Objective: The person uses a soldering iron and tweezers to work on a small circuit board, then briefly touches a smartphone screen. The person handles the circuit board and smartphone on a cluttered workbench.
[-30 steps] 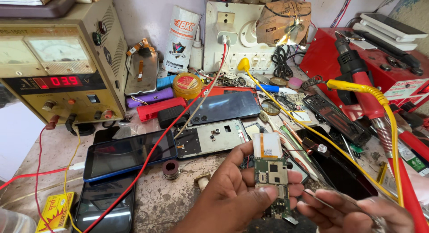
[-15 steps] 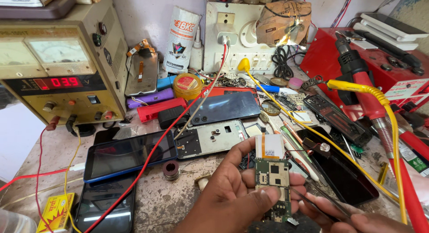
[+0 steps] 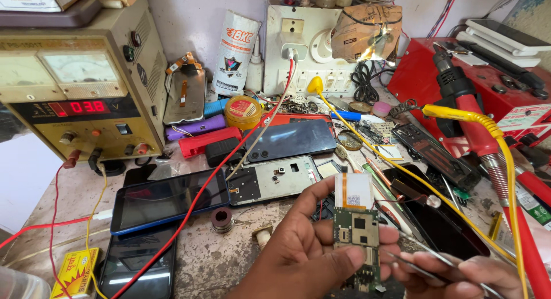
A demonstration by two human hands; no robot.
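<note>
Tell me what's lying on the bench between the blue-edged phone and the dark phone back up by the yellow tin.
In the head view, an opened phone frame lies between the blue-edged phone and the dark phone back, with a red wire crossing there.

My one head camera looks down and forward over the cluttered surface [image 3: 229, 264], close above my hands [image 3: 310, 259] at 6 o'clock.

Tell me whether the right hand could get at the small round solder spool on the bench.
Probably not right away: the right hand holds metal tweezers, and the left hand with the green circuit board lies between it and the small round solder spool.
</note>
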